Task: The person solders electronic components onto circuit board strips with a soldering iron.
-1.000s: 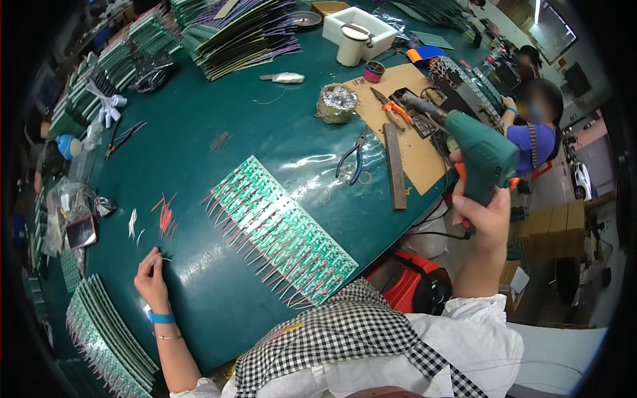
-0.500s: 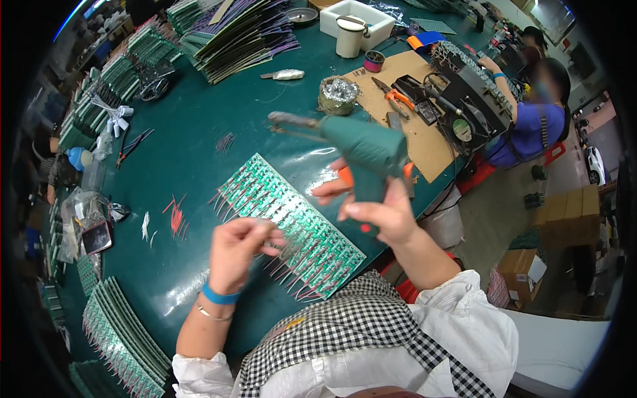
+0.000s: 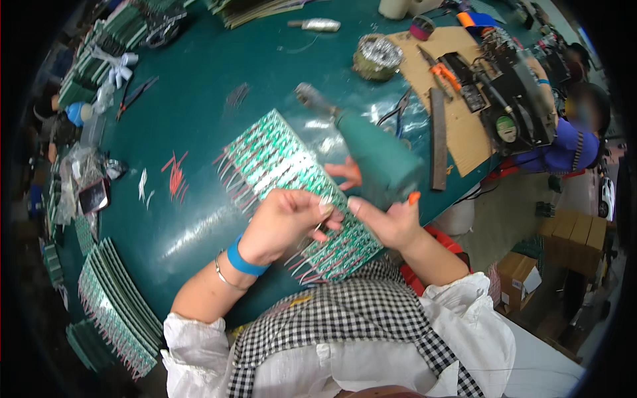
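Note:
My right hand is closed round the handle of a green soldering gun, a pistol-shaped tool with a metal front end, blurred by motion. The gun is held above a panel of green circuit boards, which lies on the table with rows of thin red and dark wires along its left side. Over the panel's nearer part, close to my right thumb, my left hand has its fingertips pinched together. Whatever lies between them is too small to make out.
Loose red wires and white wires lie on the left. Stacked board panels stand at the lower left. Beyond the gun are pliers, a metal bar and a foil-topped pot. A co-worker sits at the right.
My left hand has moved right across the panel, towards my right hand. The gun has swung and tilted, its tip now further right. The view has shifted too.

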The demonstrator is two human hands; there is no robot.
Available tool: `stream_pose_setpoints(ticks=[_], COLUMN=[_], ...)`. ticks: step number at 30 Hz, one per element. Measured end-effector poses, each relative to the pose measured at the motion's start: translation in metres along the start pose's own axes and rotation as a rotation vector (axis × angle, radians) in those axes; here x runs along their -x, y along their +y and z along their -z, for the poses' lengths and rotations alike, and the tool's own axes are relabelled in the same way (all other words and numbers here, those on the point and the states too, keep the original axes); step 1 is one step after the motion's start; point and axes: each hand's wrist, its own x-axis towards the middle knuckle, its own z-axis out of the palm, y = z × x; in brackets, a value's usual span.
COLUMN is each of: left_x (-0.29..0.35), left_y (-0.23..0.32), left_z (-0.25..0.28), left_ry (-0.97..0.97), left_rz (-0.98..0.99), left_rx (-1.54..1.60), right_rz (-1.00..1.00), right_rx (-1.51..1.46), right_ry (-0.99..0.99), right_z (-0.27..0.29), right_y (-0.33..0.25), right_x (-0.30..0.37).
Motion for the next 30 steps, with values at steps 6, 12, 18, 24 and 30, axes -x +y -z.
stream_pose_setpoints(ticks=[6,12,18,24,30], left_x=[-0.002,-0.004,-0.006,-0.008,-0.008], left_y=[0.008,0.002,-0.005,-0.004,-0.005], left_z=[0.000,0.001,0.008,0.012,0.011], left_ry=[-0.005,0.003,0.033,0.055,0.021], left_rz=[-0.008,-0.021,-0.045,-0.112,-0.037], left_rx=[-0.021,-0.053,-0.033,0.112,0.090], right_rz=[-0.177,-0.174,-0.195,-0.232,-0.138], right_rx=[0.072,-0.003,0.002,-0.069,0.153], right_ry=[0.061,0.156,0.172,0.092,0.090], right_z=[0.003,-0.004,-0.001,-0.001,-0.005], right_y=[-0.002,0.001,-0.005,0.000,0.015], right_x=[-0.016,-0.021,-0.020,-0.016,-0.009])
